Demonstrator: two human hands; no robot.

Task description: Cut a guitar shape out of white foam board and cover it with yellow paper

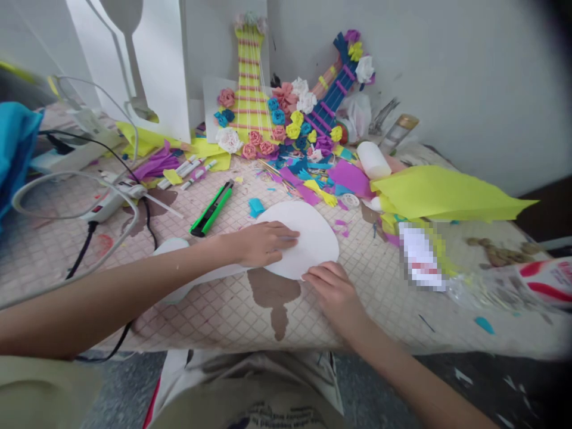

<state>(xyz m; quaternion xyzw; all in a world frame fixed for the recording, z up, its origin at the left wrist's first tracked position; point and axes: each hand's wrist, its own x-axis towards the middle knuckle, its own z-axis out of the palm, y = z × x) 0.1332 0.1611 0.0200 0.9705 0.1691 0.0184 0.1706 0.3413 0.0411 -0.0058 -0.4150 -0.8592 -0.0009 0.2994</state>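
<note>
A rounded white paper cutout lies on the checked tablecloth near the front edge. My left hand lies flat on the cutout's left part, fingers stretched out and pressing it down. My right hand rests at the cutout's lower right edge with its fingers curled against the paper rim. A green and black utility knife lies just beyond my left hand, untouched.
Two paper-flower guitar models lean on the back wall amid coloured scraps. Yellow paper sheets lie at right, a white roll behind them. A power strip with cables sits at left, markers nearby.
</note>
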